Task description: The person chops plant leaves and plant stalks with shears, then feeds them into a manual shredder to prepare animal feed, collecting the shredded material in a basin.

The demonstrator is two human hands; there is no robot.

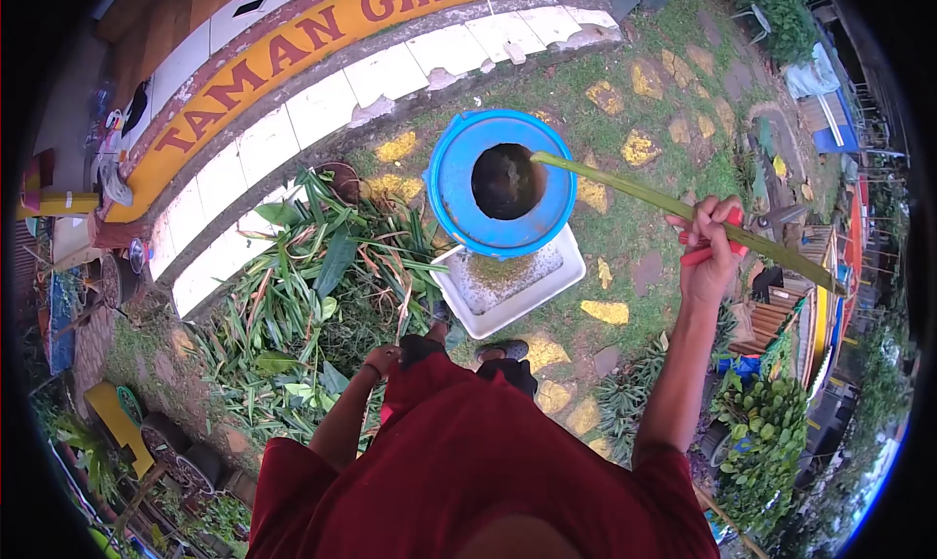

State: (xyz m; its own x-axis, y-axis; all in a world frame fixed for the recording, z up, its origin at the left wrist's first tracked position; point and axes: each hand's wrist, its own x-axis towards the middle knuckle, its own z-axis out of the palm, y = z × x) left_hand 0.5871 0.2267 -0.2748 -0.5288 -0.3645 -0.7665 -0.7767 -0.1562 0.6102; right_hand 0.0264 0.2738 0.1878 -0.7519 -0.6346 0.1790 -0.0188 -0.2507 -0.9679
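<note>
My right hand (pixel 710 235) is closed around a long green plant stalk (pixel 634 182) and a tool with red handles, mostly hidden by the fingers. The stalk's far tip lies over the right side of the dark round opening of a blue drum-shaped hopper (pixel 451 183). Under the hopper sits a white tray (pixel 480 327) with greenish-brown bits in it. My left hand (pixel 383 358) hangs low by my left leg, beside a heap of cut leaves (pixel 322 315); its fingers are hard to make out.
A tiled ledge (pixel 317 110) with yellow lettered edging curves behind the hopper. Yellow-painted stepping stones (pixel 639 149) dot the grass. Potted plants (pixel 761 432) and a wooden slatted structure (pixel 771 320) stand at the right. Dark pots (pixel 181 452) are at the lower left.
</note>
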